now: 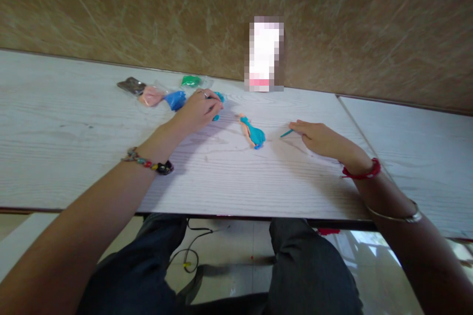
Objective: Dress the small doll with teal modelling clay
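1. The left hand point(199, 108) was curled around a teal clay lump point(219, 103) at the far side of the desk point(74, 123).
2. The right hand point(321, 139) lay flat and loose, fingertips touching a thin teal stick point(286, 133).
3. A clay figure point(252, 132) lay between both hands, touching neither.
4. Clay packets point(162, 96) sat just left of the left hand.

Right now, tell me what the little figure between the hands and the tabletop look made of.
Figure: probably modelling clay, matte teal and peach, with soft lumpy edges. Tabletop: seems a whitewashed wood-grain laminate, smooth, with printed-looking grain lines; solid wood cannot be ruled out.
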A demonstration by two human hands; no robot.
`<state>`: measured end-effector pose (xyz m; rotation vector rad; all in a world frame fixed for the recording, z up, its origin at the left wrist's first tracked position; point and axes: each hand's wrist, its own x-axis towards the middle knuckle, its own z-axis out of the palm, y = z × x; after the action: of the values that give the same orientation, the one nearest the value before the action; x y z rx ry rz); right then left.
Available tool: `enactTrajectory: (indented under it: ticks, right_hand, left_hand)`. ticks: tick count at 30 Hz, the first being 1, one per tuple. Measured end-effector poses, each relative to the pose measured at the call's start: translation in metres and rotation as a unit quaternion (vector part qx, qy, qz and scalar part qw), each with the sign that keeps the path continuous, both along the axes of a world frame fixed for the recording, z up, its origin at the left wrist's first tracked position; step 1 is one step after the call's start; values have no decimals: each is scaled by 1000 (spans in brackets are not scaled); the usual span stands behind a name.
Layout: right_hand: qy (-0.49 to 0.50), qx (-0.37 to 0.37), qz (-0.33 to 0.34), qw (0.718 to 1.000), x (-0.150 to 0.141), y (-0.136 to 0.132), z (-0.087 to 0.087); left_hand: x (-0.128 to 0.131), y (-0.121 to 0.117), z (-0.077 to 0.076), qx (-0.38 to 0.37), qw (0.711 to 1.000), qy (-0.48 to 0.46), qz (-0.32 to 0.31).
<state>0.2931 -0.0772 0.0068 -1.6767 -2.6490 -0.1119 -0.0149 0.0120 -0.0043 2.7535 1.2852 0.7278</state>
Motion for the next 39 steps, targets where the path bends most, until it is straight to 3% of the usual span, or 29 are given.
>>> enactTrajectory:
  ticks: [3, 7, 20, 24, 28, 33, 39]
  right_hand:
    - [29, 37, -6, 999, -4, 2, 4]
    - [7, 62, 43, 997, -6, 1, 2]
    - [-16, 44, 111, 993, 8, 6, -6]
    - [-10, 42, 85, 995, 5, 8, -2]
    - [-20, 50, 16, 998, -2, 4, 9]
    - [-34, 7, -58, 998, -6, -1, 19]
    - [5, 8, -68, 998, -4, 1, 18]
  left_hand:
    - [0, 1, -1, 4, 1000, 6, -6]
    - [0, 4, -3, 13, 1000, 14, -2]
    - [1, 2, -1, 11, 999, 38, -2]
    - [2, -1, 2, -1, 999, 34, 17]
    - [2, -2, 2, 5, 999, 32, 17]
    - [1, 1, -1, 13, 999, 39, 6]
    - [2, 1, 0, 9, 999, 43, 3]
